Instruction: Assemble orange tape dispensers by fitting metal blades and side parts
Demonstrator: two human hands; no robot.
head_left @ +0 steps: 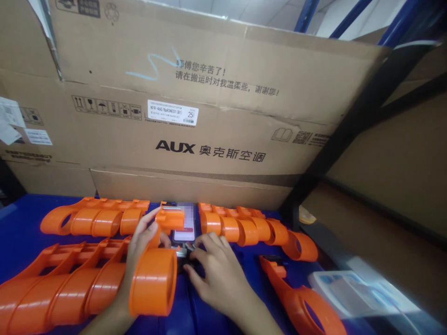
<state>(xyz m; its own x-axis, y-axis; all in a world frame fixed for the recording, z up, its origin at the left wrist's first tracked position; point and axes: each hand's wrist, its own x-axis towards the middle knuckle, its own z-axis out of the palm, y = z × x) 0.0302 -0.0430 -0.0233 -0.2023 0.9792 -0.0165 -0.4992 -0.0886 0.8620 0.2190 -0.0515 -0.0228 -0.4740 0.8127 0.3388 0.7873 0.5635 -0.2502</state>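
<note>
Left hand clamps its fingers on an orange piece, seemingly steadying it; right hand curls at metal, grip unclear.

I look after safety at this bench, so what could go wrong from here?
The left hand holds an orange part that appears near the phone, so a swing might knock it. A small metal piece shows by the right hand; if sharp, which I can't tell, it may nick the fingers. A bump could also disturb the front-left row of orange parts.
</note>
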